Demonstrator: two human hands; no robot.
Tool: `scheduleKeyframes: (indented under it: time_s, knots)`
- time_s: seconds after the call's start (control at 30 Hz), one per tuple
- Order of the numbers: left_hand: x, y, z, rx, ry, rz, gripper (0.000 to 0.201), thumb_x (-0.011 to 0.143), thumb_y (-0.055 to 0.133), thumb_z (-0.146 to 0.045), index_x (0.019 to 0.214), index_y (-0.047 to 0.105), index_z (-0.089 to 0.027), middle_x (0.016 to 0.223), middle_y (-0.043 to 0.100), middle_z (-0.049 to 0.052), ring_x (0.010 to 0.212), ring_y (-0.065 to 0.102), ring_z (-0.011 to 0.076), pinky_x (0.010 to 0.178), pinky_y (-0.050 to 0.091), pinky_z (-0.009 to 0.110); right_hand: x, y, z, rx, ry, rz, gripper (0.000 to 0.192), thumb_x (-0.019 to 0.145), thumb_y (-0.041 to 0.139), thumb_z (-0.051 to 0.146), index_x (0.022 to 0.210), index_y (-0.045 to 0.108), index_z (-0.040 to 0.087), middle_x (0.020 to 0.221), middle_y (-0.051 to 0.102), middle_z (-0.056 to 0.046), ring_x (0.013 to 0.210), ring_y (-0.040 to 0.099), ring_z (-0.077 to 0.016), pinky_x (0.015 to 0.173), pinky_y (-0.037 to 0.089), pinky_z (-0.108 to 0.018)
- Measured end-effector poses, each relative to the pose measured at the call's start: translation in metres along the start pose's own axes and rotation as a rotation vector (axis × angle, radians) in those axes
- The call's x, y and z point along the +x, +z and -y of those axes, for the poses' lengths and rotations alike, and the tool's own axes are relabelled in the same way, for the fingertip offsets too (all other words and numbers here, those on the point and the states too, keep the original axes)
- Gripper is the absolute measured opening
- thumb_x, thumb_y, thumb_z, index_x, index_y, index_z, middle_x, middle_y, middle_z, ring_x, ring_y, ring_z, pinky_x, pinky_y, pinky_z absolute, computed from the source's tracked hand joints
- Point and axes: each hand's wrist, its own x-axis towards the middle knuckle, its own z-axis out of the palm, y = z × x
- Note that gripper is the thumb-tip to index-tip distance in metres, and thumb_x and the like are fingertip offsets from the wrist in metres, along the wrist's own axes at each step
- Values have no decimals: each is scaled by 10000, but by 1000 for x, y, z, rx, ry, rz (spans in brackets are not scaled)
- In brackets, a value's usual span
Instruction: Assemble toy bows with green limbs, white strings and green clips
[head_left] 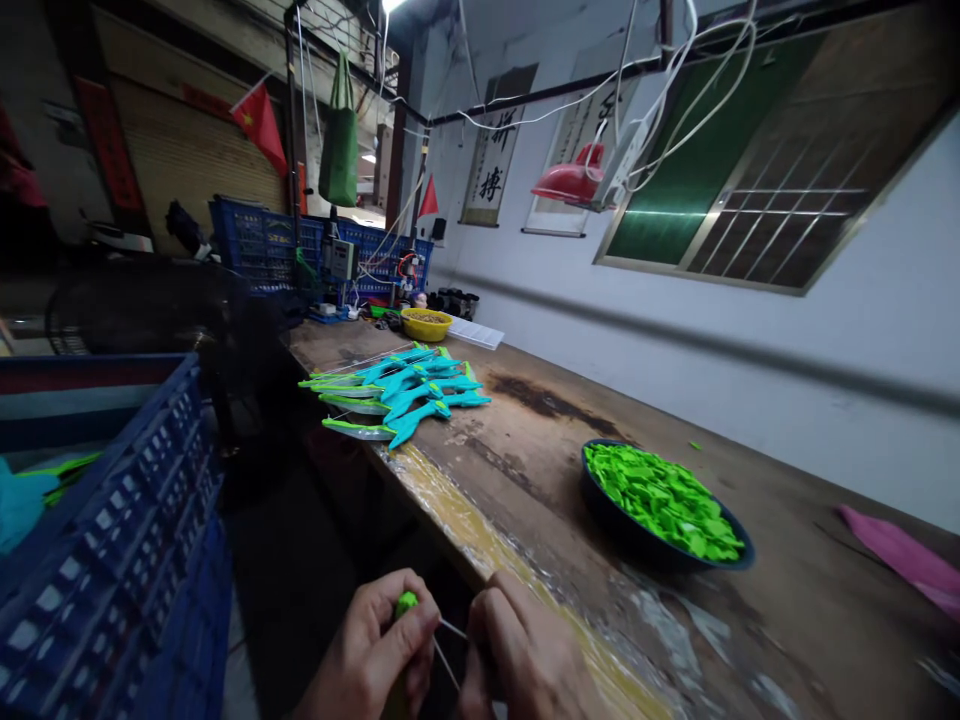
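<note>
My left hand [379, 645] is closed around a bright green plastic piece [406, 602], whose tip shows between thumb and forefinger; the rest lies hidden in the palm. Two strands of white string [452, 628] stretch from there to my right hand [517, 650]. That hand is closed, its fingers curled on the string at the table's near edge. Ahead on the table lies a row of turquoise and green toy bows [420, 385], overlapping one another. To the right stands a dark blue bowl [645, 555] heaped with small bright green plastic pieces [664, 495].
The wooden table [517, 470] has tape along its near edge. Blue crates [112, 530] stand at the left, with turquoise and green items inside. A yellow bowl [426, 325] sits farther back. Pink cloth [900, 555] lies at right. A red lamp [574, 180] hangs above.
</note>
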Motion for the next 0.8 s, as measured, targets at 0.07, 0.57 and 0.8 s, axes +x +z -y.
scheduleKeyframes:
  time_s: [0.07, 0.57, 0.8]
  knots:
    - [1, -6, 5, -16, 8, -17, 431, 863, 685, -568, 734, 521, -191, 518, 463, -48, 416, 386, 79, 425, 319, 209, -3, -9, -2, 14, 18, 44, 200, 812, 424, 30, 807, 391, 227, 703, 439, 17, 552, 489, -124, 502, 331, -256]
    - [-4, -13, 4, -47, 5, -6, 431, 860, 697, -552, 710, 534, -182, 510, 448, -43, 448, 377, 83, 458, 283, 212, 2, 16, 5, 171, -8, 83, 294, 1060, 390, 216, 809, 544, 215, 695, 568, 3, 553, 558, -125, 505, 403, -229]
    - [31, -13, -22, -247, 22, -22, 378, 756, 823, -450, 690, 600, -152, 472, 502, -17, 381, 386, 80, 402, 302, 207, 35, 0, -23, -39, -281, -8, 394, 1094, 295, 229, 828, 584, 212, 635, 595, -10, 509, 531, -142, 472, 402, -268]
